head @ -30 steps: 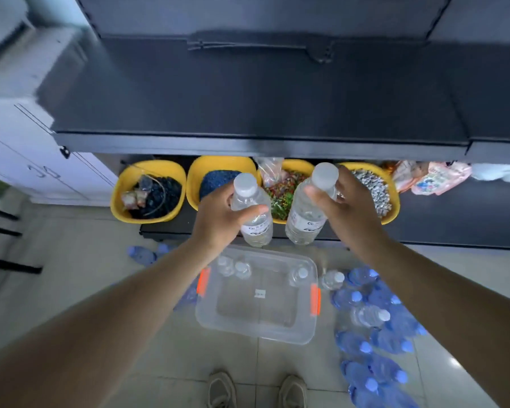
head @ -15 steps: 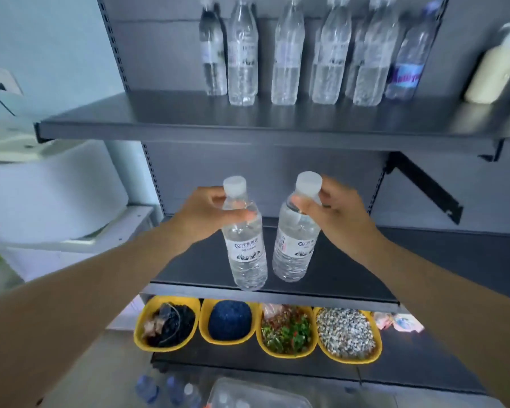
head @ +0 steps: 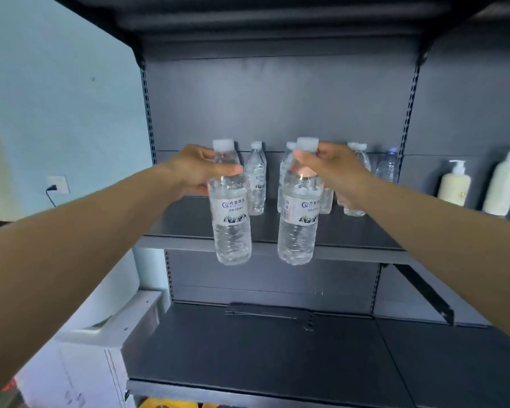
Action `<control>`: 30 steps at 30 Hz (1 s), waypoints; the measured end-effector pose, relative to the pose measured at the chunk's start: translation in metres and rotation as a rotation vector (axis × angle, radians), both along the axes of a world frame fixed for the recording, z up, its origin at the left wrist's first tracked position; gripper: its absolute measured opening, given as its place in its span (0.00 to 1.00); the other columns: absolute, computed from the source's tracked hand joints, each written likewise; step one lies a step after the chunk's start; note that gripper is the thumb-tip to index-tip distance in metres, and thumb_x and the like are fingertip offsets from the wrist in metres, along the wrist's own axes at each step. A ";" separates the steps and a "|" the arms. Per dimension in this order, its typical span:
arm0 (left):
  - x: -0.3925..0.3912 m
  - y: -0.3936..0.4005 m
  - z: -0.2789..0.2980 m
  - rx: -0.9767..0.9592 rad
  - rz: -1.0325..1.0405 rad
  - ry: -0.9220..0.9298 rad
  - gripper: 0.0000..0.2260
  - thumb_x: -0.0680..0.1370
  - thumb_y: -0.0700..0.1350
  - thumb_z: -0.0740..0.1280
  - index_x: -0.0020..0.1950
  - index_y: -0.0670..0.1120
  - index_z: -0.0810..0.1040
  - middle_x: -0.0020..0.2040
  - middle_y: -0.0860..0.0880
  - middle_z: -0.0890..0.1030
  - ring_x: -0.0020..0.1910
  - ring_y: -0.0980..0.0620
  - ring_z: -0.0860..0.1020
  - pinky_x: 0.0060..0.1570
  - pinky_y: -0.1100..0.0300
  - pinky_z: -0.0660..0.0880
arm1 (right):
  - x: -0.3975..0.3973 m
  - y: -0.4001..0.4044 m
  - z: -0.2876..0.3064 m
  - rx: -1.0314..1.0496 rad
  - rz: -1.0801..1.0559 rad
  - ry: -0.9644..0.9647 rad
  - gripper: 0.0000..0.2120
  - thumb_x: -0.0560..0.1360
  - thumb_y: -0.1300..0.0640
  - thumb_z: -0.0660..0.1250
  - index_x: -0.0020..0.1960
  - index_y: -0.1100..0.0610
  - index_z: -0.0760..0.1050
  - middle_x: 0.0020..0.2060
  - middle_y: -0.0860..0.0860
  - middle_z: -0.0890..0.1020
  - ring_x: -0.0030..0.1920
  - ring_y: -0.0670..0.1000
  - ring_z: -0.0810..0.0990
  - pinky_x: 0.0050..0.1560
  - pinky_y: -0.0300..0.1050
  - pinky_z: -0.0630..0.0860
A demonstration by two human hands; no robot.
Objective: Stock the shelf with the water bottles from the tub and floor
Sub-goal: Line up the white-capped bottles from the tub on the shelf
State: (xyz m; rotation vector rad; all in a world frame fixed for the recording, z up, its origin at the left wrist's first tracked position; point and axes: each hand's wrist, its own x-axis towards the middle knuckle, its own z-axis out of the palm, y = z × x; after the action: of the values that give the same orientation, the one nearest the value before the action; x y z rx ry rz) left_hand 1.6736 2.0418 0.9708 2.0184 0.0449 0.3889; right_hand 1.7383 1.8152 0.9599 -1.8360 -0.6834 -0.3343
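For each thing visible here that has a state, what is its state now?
Left hand: grips the left bottle's neck.
Right hand: grips the right bottle's neck.
Left bottle: capped, upright, held in air.
Right bottle: capped, upright, held in air.
Shelf bottles: upright on the shelf.
Pump bottles: upright.

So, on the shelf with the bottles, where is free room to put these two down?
The shelf is bare along its front strip, before the standing water bottles, and at its left end beside the upright. The back row is crowded, from the middle to the lotion bottles on the right.
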 end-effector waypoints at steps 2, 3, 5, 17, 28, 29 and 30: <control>0.010 0.017 0.013 0.030 0.028 -0.013 0.18 0.68 0.48 0.75 0.56 0.45 0.80 0.46 0.48 0.83 0.43 0.50 0.81 0.50 0.53 0.80 | 0.014 0.016 0.016 0.050 -0.026 0.022 0.14 0.75 0.49 0.67 0.55 0.56 0.80 0.48 0.48 0.83 0.46 0.45 0.80 0.43 0.36 0.72; 0.015 0.027 0.018 0.041 0.037 -0.020 0.18 0.68 0.48 0.75 0.56 0.46 0.80 0.46 0.49 0.83 0.45 0.50 0.81 0.51 0.53 0.79 | 0.021 0.025 0.022 0.072 -0.028 0.037 0.15 0.74 0.49 0.68 0.56 0.56 0.80 0.49 0.49 0.83 0.47 0.45 0.79 0.43 0.37 0.72; 0.030 0.048 0.027 0.050 0.050 -0.027 0.20 0.68 0.48 0.75 0.58 0.45 0.79 0.48 0.48 0.83 0.47 0.49 0.81 0.52 0.52 0.79 | 0.035 0.047 0.032 0.092 -0.024 0.052 0.14 0.74 0.50 0.68 0.57 0.57 0.79 0.48 0.50 0.82 0.46 0.46 0.78 0.45 0.38 0.71; 0.191 0.190 0.020 0.003 0.011 0.015 0.15 0.69 0.45 0.76 0.53 0.44 0.80 0.47 0.48 0.81 0.45 0.49 0.79 0.52 0.51 0.78 | 0.149 0.213 0.023 0.095 -0.121 0.097 0.06 0.76 0.53 0.67 0.48 0.54 0.80 0.44 0.48 0.83 0.48 0.48 0.80 0.53 0.42 0.74; 0.336 0.253 -0.013 -0.053 0.009 -0.022 0.09 0.71 0.40 0.74 0.35 0.48 0.75 0.37 0.50 0.79 0.32 0.56 0.76 0.36 0.68 0.72 | 0.243 0.284 -0.012 -0.005 -0.347 0.122 0.12 0.75 0.50 0.66 0.52 0.57 0.80 0.50 0.53 0.83 0.52 0.52 0.80 0.57 0.48 0.74; 0.345 0.255 -0.014 -0.047 0.008 -0.022 0.10 0.71 0.39 0.74 0.35 0.48 0.75 0.37 0.50 0.80 0.29 0.59 0.77 0.33 0.71 0.72 | 0.249 0.286 -0.012 0.002 -0.357 0.127 0.12 0.75 0.50 0.66 0.52 0.57 0.80 0.50 0.52 0.83 0.51 0.51 0.80 0.58 0.49 0.74; 0.354 0.255 -0.015 -0.034 0.003 -0.017 0.10 0.71 0.40 0.74 0.35 0.48 0.75 0.35 0.50 0.80 0.24 0.63 0.76 0.29 0.73 0.72 | 0.254 0.288 -0.012 0.009 -0.361 0.127 0.12 0.75 0.51 0.66 0.53 0.57 0.79 0.49 0.52 0.83 0.50 0.51 0.79 0.58 0.48 0.74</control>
State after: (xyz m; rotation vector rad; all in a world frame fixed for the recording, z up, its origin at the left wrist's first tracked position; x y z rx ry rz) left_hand 2.0272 2.2971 0.9557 1.9817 0.0441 0.4042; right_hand 1.9927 2.1030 0.9479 -1.9521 -0.2603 -0.4501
